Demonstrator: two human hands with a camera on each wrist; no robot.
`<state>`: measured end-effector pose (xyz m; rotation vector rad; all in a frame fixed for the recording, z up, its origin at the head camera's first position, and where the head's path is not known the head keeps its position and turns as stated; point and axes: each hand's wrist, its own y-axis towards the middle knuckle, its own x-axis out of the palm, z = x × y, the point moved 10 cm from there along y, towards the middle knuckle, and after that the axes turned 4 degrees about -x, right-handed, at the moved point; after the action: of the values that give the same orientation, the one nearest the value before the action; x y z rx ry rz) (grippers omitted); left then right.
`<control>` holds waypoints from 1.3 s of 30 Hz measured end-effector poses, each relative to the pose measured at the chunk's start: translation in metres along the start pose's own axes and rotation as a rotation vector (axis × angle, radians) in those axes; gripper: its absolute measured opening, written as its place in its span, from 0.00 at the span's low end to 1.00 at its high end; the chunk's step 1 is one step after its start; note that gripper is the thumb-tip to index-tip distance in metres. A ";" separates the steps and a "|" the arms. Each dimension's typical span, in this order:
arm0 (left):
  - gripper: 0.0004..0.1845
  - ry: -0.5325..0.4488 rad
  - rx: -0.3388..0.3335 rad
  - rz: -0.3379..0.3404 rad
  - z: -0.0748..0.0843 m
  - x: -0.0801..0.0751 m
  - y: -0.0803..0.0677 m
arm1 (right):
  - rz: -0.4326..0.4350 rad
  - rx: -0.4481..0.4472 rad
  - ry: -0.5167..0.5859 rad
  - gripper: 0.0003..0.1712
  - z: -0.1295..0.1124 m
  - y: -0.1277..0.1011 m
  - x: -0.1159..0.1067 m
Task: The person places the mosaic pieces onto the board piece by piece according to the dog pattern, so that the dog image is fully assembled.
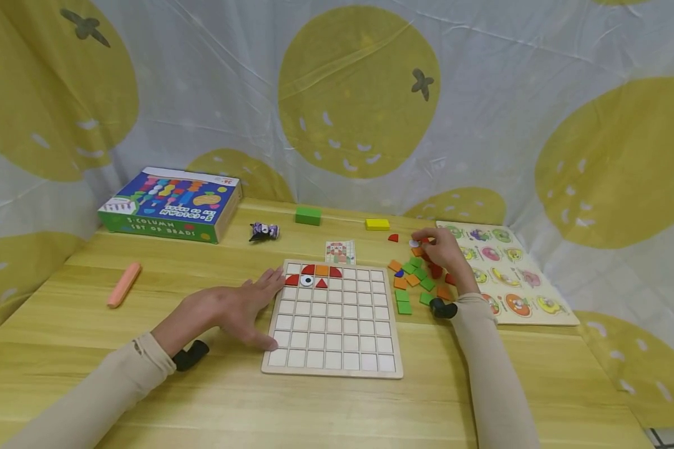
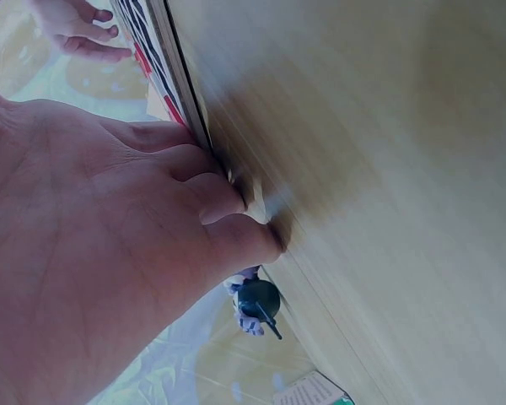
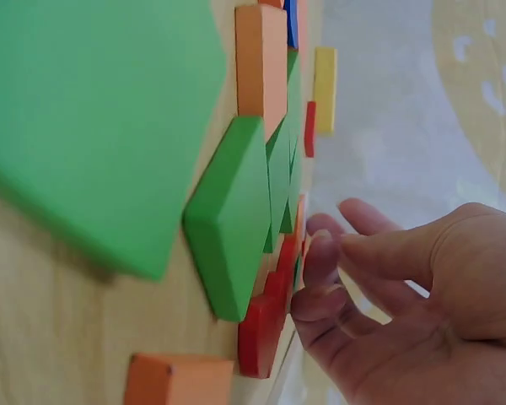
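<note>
1. The left hand [image 1: 233,307] lies flat on the table [image 1: 337,405], fingers straight and spread, their tips against the left edge of the grid board [image 1: 334,365]; the left wrist view shows the fingertips [image 2: 236,202] pressed to that edge.
2. The grid board sits near the table's middle. Only its top-left cells are filled: red pieces, an orange one and an eye tile [image 1: 306,280]. The other cells lie bare.
3. The right hand [image 1: 444,252] hovers over the loose pile of tiles [image 1: 412,280] just right of the board, fingers curled downward. Whether it grips a piece cannot be told.
4. In the right wrist view the fingertips [image 3: 320,253] close in beside red and green tiles [image 3: 232,219].
5. A fruit puzzle board [image 1: 539,305] lies just right of the pile, hemming that side.
6. Bare wood lies between the board's near edge and the table's front edge.
</note>
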<state>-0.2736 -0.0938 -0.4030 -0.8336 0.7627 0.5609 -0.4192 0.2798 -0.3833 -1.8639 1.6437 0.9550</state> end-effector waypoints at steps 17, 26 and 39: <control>0.69 0.008 0.004 0.007 0.000 0.000 -0.002 | -0.083 -0.052 0.012 0.18 -0.008 0.004 0.018; 0.69 0.013 0.011 0.010 0.001 0.002 -0.002 | -0.143 -0.012 -0.033 0.10 -0.013 0.001 0.029; 0.69 0.013 0.003 0.003 0.002 0.001 -0.002 | -0.190 -0.030 0.001 0.09 -0.018 -0.001 0.031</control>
<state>-0.2715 -0.0931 -0.4019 -0.8344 0.7763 0.5574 -0.4133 0.2463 -0.3949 -1.9988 1.4297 0.9031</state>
